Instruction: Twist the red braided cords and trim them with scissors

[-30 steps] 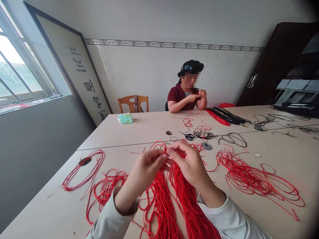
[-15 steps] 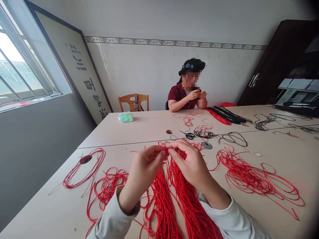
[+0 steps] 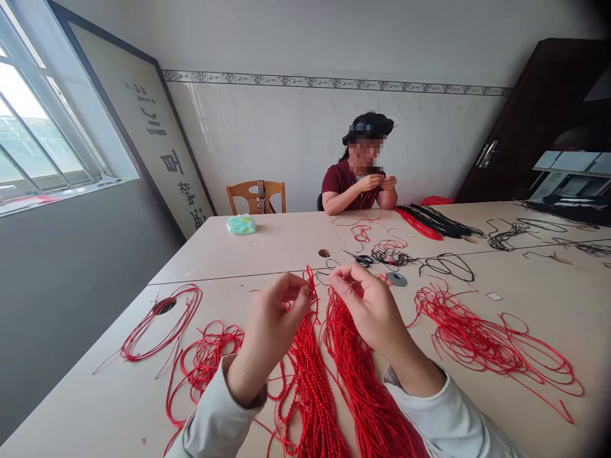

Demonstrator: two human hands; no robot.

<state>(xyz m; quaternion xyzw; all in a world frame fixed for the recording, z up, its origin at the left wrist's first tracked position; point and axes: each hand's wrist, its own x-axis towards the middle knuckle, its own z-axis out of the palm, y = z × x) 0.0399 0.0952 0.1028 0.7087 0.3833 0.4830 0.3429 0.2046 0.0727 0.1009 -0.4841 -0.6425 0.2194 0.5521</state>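
Observation:
My left hand [image 3: 274, 327] is closed in a pinch on a thin red cord [image 3: 310, 280] that loops up beside its fingertips. To the right, my right hand [image 3: 370, 305] has its thumb and fingers pressed together; what it holds, if anything, is too small to make out. A gap separates the two hands. Beneath them lie two thick bundles of red cord, a twisted one [image 3: 312, 388] on the left and a looser one [image 3: 365, 388] on the right.
Loose red coils lie at the left [image 3: 162, 324] and right [image 3: 482, 324]. Beyond are scissors [image 3: 363, 260], a grey disc [image 3: 396, 279], black cords [image 3: 436, 222] and a green packet [image 3: 241, 224]. A person [image 3: 356, 184] sits across the table, handling something small.
My hands have moved apart from where their fingertips met, the right one shifting slightly right. A red loop now stands up beside my left fingertips.

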